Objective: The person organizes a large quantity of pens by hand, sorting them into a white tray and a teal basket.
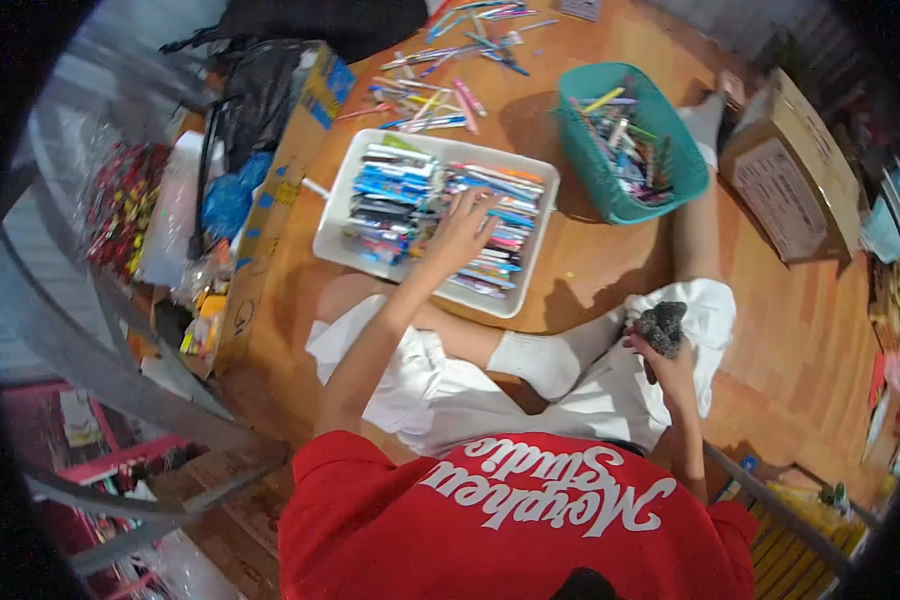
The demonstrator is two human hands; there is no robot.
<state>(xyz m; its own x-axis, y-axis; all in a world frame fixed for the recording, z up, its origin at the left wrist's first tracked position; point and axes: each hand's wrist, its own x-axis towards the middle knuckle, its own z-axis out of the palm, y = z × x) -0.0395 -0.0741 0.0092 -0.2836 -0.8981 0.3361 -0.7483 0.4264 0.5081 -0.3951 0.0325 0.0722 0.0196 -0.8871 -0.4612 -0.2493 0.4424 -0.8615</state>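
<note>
My left hand [462, 232] reaches out to a white tray [332, 240] packed with rows of pens and markers. Its fingers are spread and rest on the pens near the tray's middle, without closing around any. My right hand [668, 365] sits by my right knee and grips a dark grey fuzzy bundle [662, 322], pressed against my white shorts. I sit on a wooden floor in a red shirt and white socks.
A teal basket [610, 200] of pens stands right of the tray. Loose pens [440, 95] lie scattered beyond it. A cardboard box [795, 170] sits at the far right, and another box [280, 185] with bags lines the left.
</note>
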